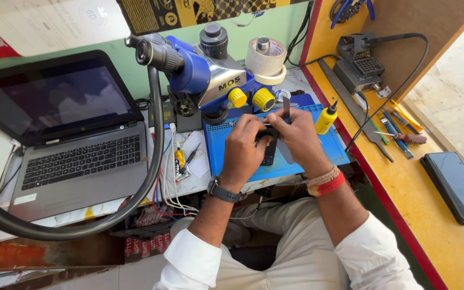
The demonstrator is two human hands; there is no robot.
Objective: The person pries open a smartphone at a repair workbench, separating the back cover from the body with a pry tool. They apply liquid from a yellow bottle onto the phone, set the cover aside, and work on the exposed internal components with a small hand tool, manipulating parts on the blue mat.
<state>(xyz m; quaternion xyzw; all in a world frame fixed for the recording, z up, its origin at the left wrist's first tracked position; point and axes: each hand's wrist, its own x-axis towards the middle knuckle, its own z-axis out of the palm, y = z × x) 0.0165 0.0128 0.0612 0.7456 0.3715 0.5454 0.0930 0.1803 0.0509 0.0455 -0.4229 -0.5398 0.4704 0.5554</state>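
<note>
Counter (pixel 200 180) crowded under white sheeting, blue work mat (pixel 296 161) near its right edge beside an orange side shelf (pixel 430 215). Green wall behind; open laptop (pixel 76 145) toward the left edge, blue microscope (pixel 205 70) at the back edge, yellow bottle (pixel 325 119) at the mat's right edge. Over the mat's middle, left hand (pixel 245 150) and right hand (pixel 296 139) pressed close, fingers pinching a small dark device (pixel 269 147), largely hidden. Thin dark tool (pixel 286 109) upright in the right hand, tip unclear.

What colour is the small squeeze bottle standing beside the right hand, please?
Yellow, with a black nozzle; the head view shows it.
</note>
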